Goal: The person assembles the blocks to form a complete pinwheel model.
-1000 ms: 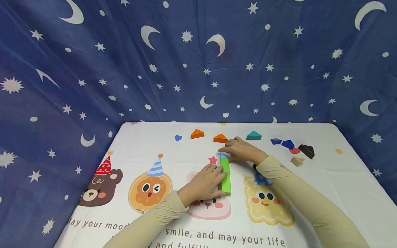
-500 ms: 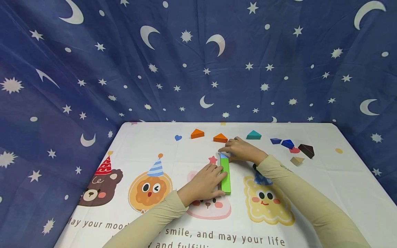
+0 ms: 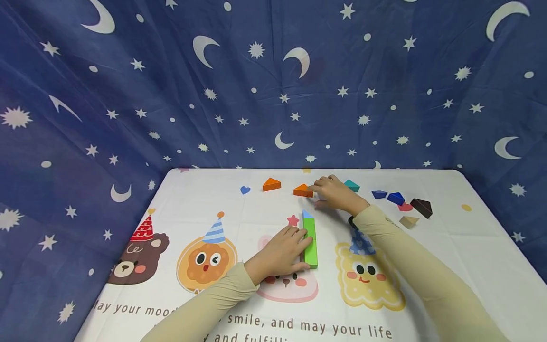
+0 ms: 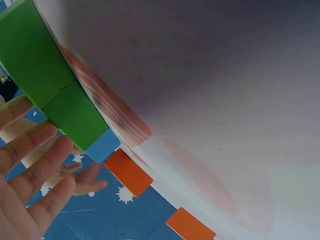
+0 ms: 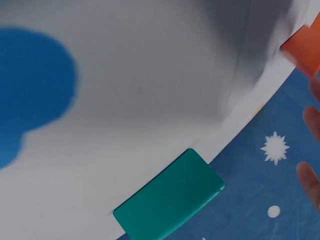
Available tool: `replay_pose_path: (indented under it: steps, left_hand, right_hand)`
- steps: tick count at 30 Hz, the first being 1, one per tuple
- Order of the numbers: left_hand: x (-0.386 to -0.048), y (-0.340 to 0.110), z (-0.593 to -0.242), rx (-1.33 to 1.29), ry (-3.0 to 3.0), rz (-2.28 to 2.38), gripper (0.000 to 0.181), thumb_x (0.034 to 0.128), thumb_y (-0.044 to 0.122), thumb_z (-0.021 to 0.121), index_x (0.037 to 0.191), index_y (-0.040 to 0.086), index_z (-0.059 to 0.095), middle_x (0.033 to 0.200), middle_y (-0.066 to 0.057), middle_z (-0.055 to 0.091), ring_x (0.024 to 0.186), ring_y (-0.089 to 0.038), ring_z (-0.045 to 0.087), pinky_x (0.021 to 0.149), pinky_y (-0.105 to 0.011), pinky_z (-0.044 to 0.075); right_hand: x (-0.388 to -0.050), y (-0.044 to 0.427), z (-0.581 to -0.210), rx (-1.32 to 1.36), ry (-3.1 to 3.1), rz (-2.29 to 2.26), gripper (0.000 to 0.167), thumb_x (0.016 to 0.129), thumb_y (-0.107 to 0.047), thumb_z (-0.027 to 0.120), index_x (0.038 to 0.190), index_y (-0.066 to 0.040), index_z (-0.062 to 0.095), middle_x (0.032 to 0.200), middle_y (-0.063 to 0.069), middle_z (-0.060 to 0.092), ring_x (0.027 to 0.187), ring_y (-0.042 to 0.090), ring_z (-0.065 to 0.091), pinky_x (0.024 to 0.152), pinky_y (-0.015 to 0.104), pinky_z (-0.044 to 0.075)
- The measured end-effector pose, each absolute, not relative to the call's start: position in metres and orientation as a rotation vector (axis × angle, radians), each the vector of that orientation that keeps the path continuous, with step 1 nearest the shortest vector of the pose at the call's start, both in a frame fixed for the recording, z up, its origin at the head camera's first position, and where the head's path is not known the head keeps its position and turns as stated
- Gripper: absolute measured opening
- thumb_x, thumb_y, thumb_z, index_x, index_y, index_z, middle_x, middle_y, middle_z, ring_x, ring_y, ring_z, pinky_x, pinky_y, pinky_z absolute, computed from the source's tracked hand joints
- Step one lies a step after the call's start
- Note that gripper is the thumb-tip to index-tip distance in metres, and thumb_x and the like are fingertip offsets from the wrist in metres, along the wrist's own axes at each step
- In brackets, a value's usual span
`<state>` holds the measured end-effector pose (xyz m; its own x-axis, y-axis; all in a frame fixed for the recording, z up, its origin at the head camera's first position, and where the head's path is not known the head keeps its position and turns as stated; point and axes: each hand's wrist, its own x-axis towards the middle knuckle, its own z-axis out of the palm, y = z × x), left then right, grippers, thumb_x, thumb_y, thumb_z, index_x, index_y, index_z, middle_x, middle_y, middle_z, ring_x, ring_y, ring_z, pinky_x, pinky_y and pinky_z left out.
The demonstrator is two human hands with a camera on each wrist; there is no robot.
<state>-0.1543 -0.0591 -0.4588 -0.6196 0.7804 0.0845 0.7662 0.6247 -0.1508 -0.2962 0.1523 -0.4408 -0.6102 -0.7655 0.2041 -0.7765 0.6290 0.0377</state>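
Note:
Two green blocks [image 3: 311, 244] lie end to end on the table, with a light blue triangular block [image 3: 307, 214] against their far end. My left hand [image 3: 282, 251] rests along their left side, its fingers loosely straight and touching the green in the left wrist view. Farther back, my right hand [image 3: 337, 194] hovers beside an orange triangular block [image 3: 302, 191], fingertips at its right corner. Whether they touch it I cannot tell. Only fingertips [image 5: 311, 182] of that hand show in the right wrist view. A teal triangular block [image 3: 352, 185] stands partly hidden behind the right hand.
A second orange triangular block [image 3: 271, 185] stands at the back left. Toward the right lie a small dark blue block [image 3: 379, 194], a blue block [image 3: 395, 198], a dark brown block [image 3: 422, 208] and a tan block [image 3: 409, 222]. A starry blue cloth [image 3: 256, 118] hangs behind the table.
My right hand has left the light blue block and moved back and slightly right, to the nearer orange block. The left hand and green blocks have stayed put.

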Motion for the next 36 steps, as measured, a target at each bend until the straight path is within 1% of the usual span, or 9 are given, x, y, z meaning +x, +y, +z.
replay_pose_path:
  steps: [4, 7, 10, 15, 21, 28, 32, 34, 36]
  left_hand:
    - [-0.155, -0.060, -0.460, -1.295, -2.703, 0.136, 0.060, 0.0857, 0.062, 0.051, 0.127, 0.018, 0.048, 0.128, -0.002, 0.051, 0.117, -0.019, 0.048, 0.108, -0.036, 0.035]
    - [-0.155, -0.060, -0.460, -1.297, -2.696, 0.129, 0.060, 0.0856, 0.062, 0.051, 0.126, 0.018, 0.048, 0.128, -0.002, 0.051, 0.118, -0.019, 0.048, 0.108, -0.036, 0.036]
    - [-0.155, -0.060, -0.461, -1.296, -2.684, 0.132, 0.060, 0.0855, 0.062, 0.051, 0.126, 0.018, 0.048, 0.128, -0.002, 0.051, 0.117, -0.018, 0.048, 0.108, -0.035, 0.036]
    - [-0.154, -0.060, -0.461, -1.295, -2.670, 0.138, 0.060, 0.0852, 0.062, 0.051, 0.126, 0.018, 0.048, 0.127, -0.002, 0.051, 0.116, -0.018, 0.049, 0.107, -0.035, 0.036]
    - [-0.155, -0.060, -0.461, -1.297, -2.672, 0.128, 0.059, 0.0852, 0.062, 0.051, 0.125, 0.018, 0.048, 0.126, -0.002, 0.052, 0.116, -0.018, 0.049, 0.107, -0.035, 0.036]
    - [-0.154, -0.060, -0.460, -1.295, -2.674, 0.133, 0.059, 0.0853, 0.062, 0.051, 0.125, 0.018, 0.048, 0.126, -0.002, 0.051, 0.115, -0.018, 0.049, 0.107, -0.035, 0.036]
    - [-0.154, -0.061, -0.460, -1.292, -2.671, 0.143, 0.059, 0.0855, 0.062, 0.051, 0.125, 0.018, 0.048, 0.126, -0.002, 0.051, 0.115, -0.018, 0.048, 0.106, -0.035, 0.036]
    - [-0.154, -0.061, -0.460, -1.293, -2.668, 0.142, 0.058, 0.0855, 0.062, 0.051, 0.124, 0.018, 0.048, 0.125, -0.001, 0.051, 0.115, -0.018, 0.048, 0.106, -0.035, 0.037]
    - [-0.154, -0.061, -0.460, -1.294, -2.667, 0.143, 0.058, 0.0856, 0.062, 0.050, 0.124, 0.018, 0.048, 0.125, -0.001, 0.051, 0.114, -0.018, 0.048, 0.106, -0.034, 0.037]
  right_hand:
    - [-0.310, 0.146, -0.446, 1.214, -2.666, 0.078, 0.049, 0.075, -0.029, 0.078, 0.119, -0.013, 0.063, 0.105, 0.010, 0.066, 0.101, 0.029, 0.061, 0.089, 0.049, 0.046]
    - [-0.316, 0.139, -0.452, 1.211, -2.671, 0.051, 0.047, 0.076, -0.030, 0.077, 0.119, -0.015, 0.062, 0.105, 0.009, 0.065, 0.100, 0.028, 0.060, 0.089, 0.049, 0.046]
    - [-0.320, 0.133, -0.456, 1.222, -2.640, -0.003, 0.042, 0.078, -0.029, 0.076, 0.116, -0.016, 0.063, 0.103, 0.008, 0.064, 0.098, 0.027, 0.060, 0.087, 0.049, 0.047]
    - [-0.322, 0.128, -0.458, 1.225, -2.576, -0.050, 0.032, 0.080, -0.017, 0.074, 0.111, -0.017, 0.065, 0.100, 0.007, 0.065, 0.096, 0.027, 0.061, 0.086, 0.049, 0.047]
    - [-0.324, 0.133, -0.460, 1.256, -2.602, -0.003, 0.032, 0.079, -0.009, 0.074, 0.109, -0.019, 0.066, 0.101, 0.005, 0.066, 0.098, 0.026, 0.061, 0.088, 0.047, 0.046]
    - [-0.318, 0.144, -0.461, 1.334, -2.592, 0.095, 0.032, 0.079, 0.004, 0.067, 0.101, -0.019, 0.069, 0.101, 0.002, 0.068, 0.100, 0.024, 0.060, 0.090, 0.048, 0.044]
    - [-0.309, 0.147, -0.458, 1.385, -2.567, 0.132, 0.031, 0.080, 0.008, 0.063, 0.097, -0.018, 0.069, 0.099, 0.002, 0.069, 0.100, 0.024, 0.059, 0.089, 0.049, 0.044]
    - [-0.304, 0.149, -0.457, 1.410, -2.558, 0.134, 0.032, 0.080, 0.008, 0.063, 0.097, -0.018, 0.069, 0.100, 0.002, 0.069, 0.101, 0.024, 0.059, 0.088, 0.050, 0.044]
    - [-0.300, 0.150, -0.456, 1.419, -2.562, 0.111, 0.034, 0.080, 0.008, 0.064, 0.102, -0.018, 0.068, 0.102, 0.002, 0.069, 0.102, 0.024, 0.060, 0.088, 0.050, 0.045]
